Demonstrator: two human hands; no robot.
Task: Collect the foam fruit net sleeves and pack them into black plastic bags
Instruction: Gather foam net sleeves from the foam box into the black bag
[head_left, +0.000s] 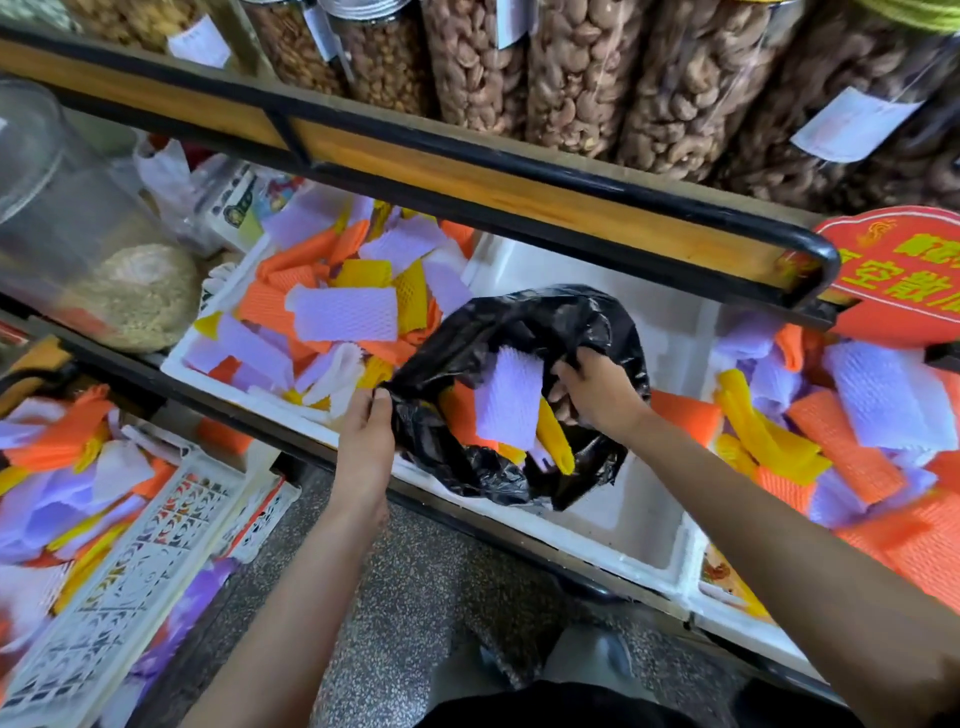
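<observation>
Foam sleeves (340, 313) heap in the white box (218, 382) left of the left hand (366, 423), which pinches the black bag (519, 322) by its left rim. More sleeves lie inside the bag between the hands; the right hand (597, 397) grips its right rim.

Shop selling dried goods. Clear jars (571, 67) of nuts with paper labels (852, 122) line a black-railed shelf (467, 176). A red sign (904, 270) with yellow characters shows beside white bins (649, 540) of foam sleeves (343, 312).
</observation>
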